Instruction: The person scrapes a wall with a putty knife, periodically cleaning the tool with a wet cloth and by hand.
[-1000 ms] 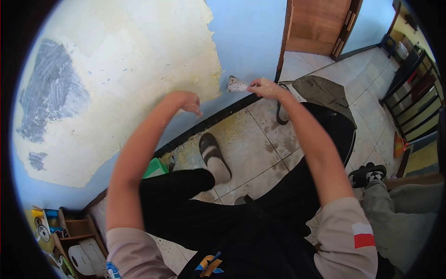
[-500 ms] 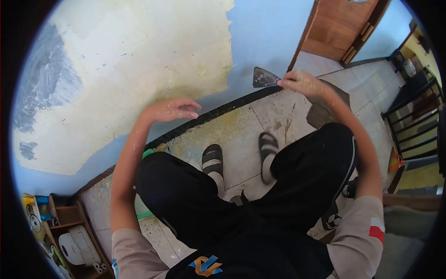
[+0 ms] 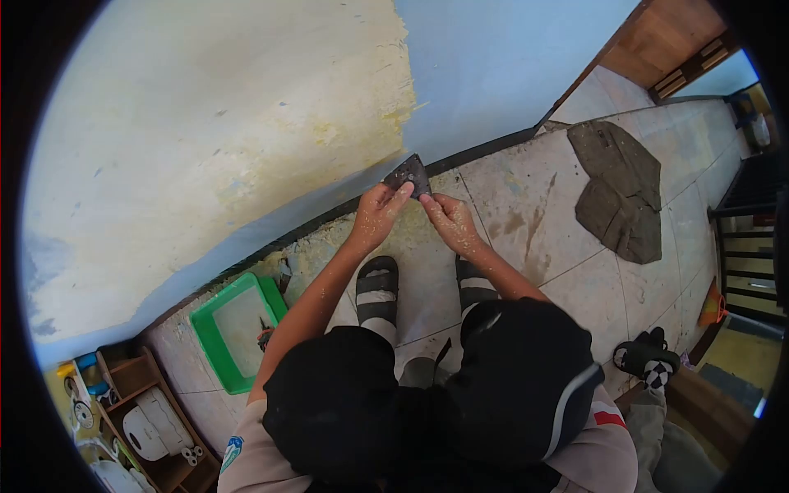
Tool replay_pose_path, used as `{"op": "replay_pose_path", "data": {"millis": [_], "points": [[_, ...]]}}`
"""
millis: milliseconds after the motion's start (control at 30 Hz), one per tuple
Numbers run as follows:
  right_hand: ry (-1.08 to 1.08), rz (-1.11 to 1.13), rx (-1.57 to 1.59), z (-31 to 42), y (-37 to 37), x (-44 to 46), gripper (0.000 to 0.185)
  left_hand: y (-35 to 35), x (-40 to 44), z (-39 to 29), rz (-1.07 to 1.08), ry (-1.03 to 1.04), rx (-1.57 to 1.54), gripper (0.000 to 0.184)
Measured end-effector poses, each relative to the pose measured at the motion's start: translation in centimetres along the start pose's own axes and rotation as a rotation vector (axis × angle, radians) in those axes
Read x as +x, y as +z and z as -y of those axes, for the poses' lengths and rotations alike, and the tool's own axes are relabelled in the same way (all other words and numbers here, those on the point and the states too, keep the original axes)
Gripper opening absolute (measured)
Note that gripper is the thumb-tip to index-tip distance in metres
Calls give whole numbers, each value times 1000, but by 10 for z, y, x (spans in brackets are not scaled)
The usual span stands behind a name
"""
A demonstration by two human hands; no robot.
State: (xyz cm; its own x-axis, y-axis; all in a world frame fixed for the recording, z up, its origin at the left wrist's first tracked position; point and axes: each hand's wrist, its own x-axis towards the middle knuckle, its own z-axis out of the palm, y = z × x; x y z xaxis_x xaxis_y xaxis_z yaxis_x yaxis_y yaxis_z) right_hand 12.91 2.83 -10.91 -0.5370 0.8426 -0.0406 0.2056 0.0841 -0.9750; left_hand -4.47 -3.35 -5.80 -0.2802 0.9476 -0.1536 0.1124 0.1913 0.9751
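Both my hands meet in front of the wall (image 3: 312, 123), over my sandals. A putty knife (image 3: 415, 170) with a dark, speckled blade lies between them. My left hand (image 3: 378, 215) is closed on the blade, thumb pressed on its face. Close beside it, my right hand (image 3: 454, 223) is closed at the lower end of the blade; the handle is hidden by the fingers. Flecks of paint cling to both hands and forearms. The wall carries a large scraped cream patch beside blue paint, with a ragged border.
A green tray (image 3: 205, 338) with a tool in it stands at left by a wooden shelf (image 3: 152, 370). A dark cloth (image 3: 620, 193) lies on the tiles at right. Another person's sandalled foot (image 3: 649, 361) shows at lower right, near a black railing (image 3: 749, 255).
My right hand has brought the putty knife left and down to the middle. My left hand has moved right and taken hold of its blade. My knees have come together; the green tray shows more.
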Motion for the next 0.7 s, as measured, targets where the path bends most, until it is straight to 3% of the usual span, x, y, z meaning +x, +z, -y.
{"op": "replay_pose_path", "data": {"millis": [200, 300, 400, 700], "points": [[66, -107, 150, -17, 26, 12, 46, 24, 36, 30, -204, 147, -101, 31], [97, -53, 103, -29, 25, 15, 47, 30, 38, 30, -266, 78, -72, 36], [116, -59, 61, -34, 25, 14, 48, 31, 38, 39, -287, 51, 66, 41], [117, -109, -6, -31, 27, 14, 45, 34, 37, 45, -312, 72, 6, 42]]}}
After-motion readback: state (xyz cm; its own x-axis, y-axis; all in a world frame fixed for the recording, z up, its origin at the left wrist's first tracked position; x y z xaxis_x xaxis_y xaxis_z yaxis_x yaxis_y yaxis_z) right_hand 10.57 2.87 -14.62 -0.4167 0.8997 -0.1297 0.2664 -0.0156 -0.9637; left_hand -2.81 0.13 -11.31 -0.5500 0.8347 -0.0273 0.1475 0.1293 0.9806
